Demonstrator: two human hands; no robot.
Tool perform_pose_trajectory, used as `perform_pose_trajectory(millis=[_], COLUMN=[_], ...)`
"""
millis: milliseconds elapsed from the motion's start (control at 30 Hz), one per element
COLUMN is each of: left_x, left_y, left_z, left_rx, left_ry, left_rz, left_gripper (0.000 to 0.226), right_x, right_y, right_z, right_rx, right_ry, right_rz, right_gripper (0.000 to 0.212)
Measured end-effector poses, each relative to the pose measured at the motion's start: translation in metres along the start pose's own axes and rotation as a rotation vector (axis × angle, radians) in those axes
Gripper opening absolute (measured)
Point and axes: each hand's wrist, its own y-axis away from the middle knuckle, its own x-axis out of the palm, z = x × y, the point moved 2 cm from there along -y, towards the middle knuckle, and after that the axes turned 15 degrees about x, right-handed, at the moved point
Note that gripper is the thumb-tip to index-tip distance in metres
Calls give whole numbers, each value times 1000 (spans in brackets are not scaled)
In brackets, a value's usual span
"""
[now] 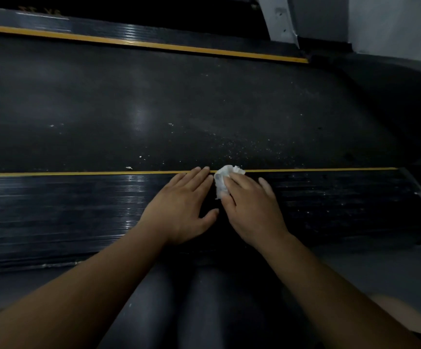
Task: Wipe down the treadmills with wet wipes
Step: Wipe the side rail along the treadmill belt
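A treadmill lies crosswise below me, its black belt point(179, 109) dotted with pale specks. The near ribbed side rail point(66, 205) runs along the belt, edged by a thin yellow strip point(78, 173). My right hand point(249, 207) presses a crumpled white wet wipe point(223, 178) onto this rail right at the yellow strip, fingers laid over it. My left hand point(181, 207) rests flat on the rail beside it, fingers straight and touching nothing else.
The far side rail point(128, 34) with its own yellow strip runs along the top. A grey upright post point(280, 21) rises at the upper right, by the motor cover point(393, 84). My legs point(191, 311) are below on the grey floor point(368, 273).
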Motion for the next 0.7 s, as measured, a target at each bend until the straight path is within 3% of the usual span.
perform_pose_trajectory(millis=[133, 267, 433, 600, 700], left_x=[0, 1, 0, 0, 0], left_y=[0, 0, -1, 1, 0], left_z=[0, 0, 1, 0, 1], left_rx=[-5, 7, -10, 6, -2], left_ry=[-6, 9, -8, 3, -19], left_rz=[7, -6, 33, -1, 33], left_gripper=[97, 92, 97, 93, 96], right_x=[-1, 3, -5, 1, -8], right_y=[-8, -1, -11, -1, -4], right_z=[-1, 16, -21, 14, -30], right_rx=[110, 1, 130, -35, 93], right_ry=[6, -44, 61, 57, 123], right_rz=[49, 151, 11, 133, 54], right_gripper=[55, 55, 81, 56, 65])
